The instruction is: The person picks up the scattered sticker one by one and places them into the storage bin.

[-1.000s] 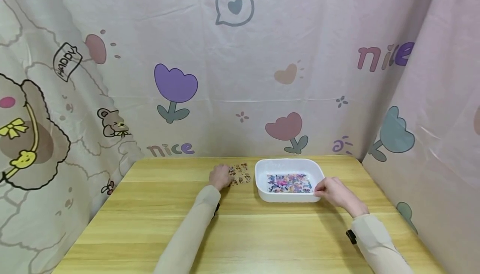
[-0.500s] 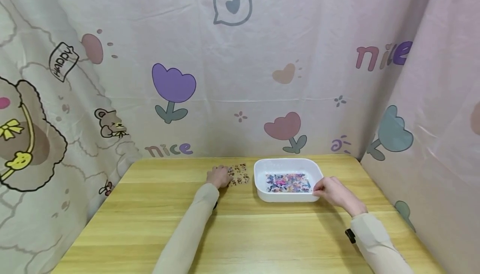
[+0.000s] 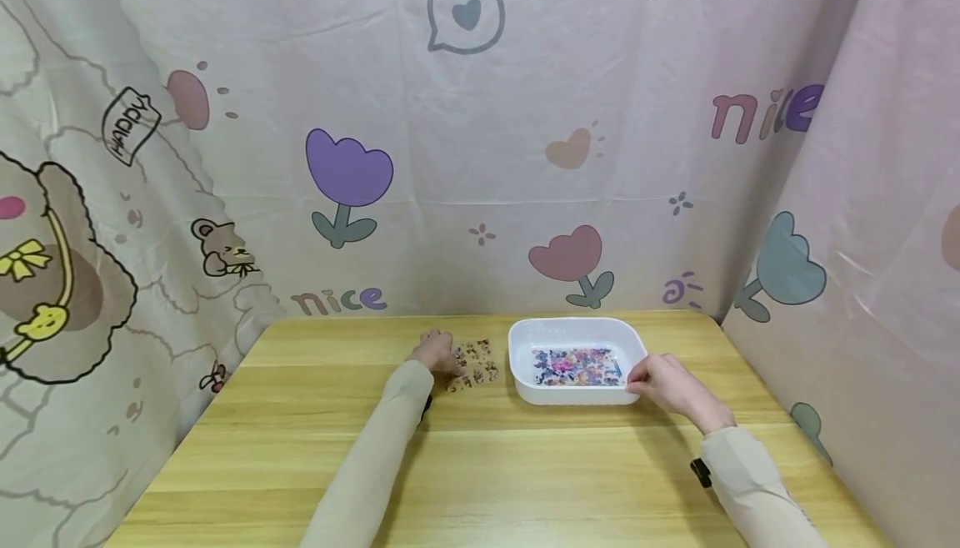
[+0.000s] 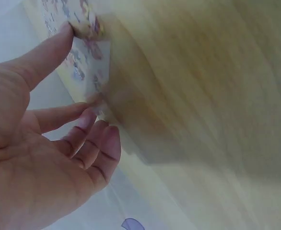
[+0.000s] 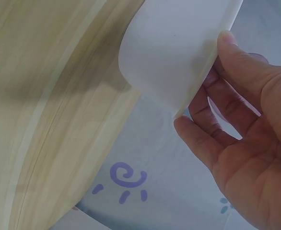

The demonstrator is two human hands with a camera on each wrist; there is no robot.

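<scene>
We have our left hand (image 3: 437, 352) down on a patterned sticker sheet (image 3: 476, 362) that lies flat on the wooden worktop (image 3: 315, 439), just left of a white tray (image 3: 525, 389). In the left wrist view the fingers (image 4: 90, 117) and thumb are stretched out, their tips touching the sheet's edge; nothing is clasped, so this grip is spread wide. Our right hand (image 3: 663, 383) holds the tray at its near right corner: the right wrist view shows the thumb over the rim and the fingers curled under the wall. A colourful sheet (image 3: 577, 366) lies inside the tray. Printed cloth (image 3: 525, 114) hangs behind and beside the worktop.
</scene>
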